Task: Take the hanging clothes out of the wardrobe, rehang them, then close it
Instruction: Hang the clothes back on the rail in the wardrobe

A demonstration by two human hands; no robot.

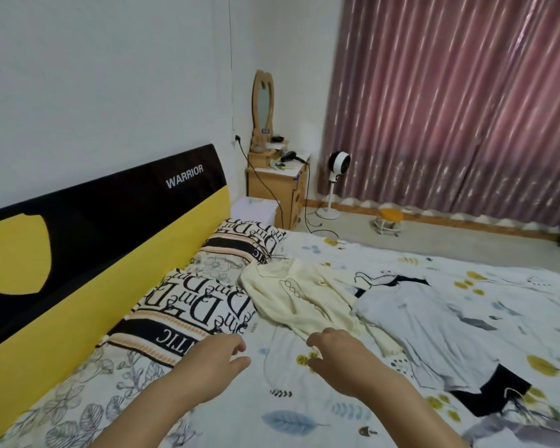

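Observation:
A cream knitted top [291, 295] lies spread on the bed [304, 415] just past the pillows. To its right lies a pale blue garment [434, 321] with a black hanger [366, 281] at its neck, and a black piece [495, 394] pokes out under its hem. My left hand [222, 357] hovers over the sheet beside the near pillow, fingers apart, holding nothing. My right hand [335, 350] hangs just short of the cream top's lower edge, fingers loosely curled and empty. The wardrobe is out of view.
Two lettered pillows [207, 299] rest against the black and yellow headboard [88, 253]. Beyond the bed stand a wooden dresser [275, 185] with a mirror and hair dryer, a white fan [335, 185], a small yellow stool [389, 219] and pink curtains [459, 101].

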